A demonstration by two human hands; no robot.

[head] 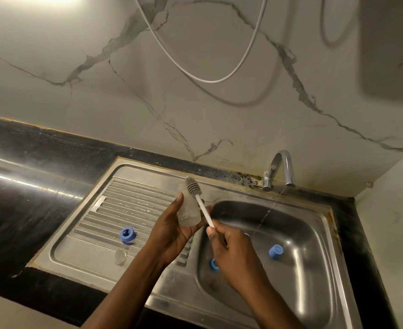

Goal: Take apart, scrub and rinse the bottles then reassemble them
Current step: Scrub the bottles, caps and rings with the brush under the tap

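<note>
My left grip (172, 230) is curled round the clear bottle (189, 216), held over the right edge of the drainboard (129, 200). My right grip (231, 250), nearer and to the right, pinches the brush (204, 211) by its white handle; its grey head lies against the bottle's far end

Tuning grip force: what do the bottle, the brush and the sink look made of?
The bottle looks like frosted plastic: cloudy, see-through. The brush: grey ribbed head, perhaps silicone; smooth white handle, likely plastic. The sink: brushed steel, silver with streaky glare.
</note>
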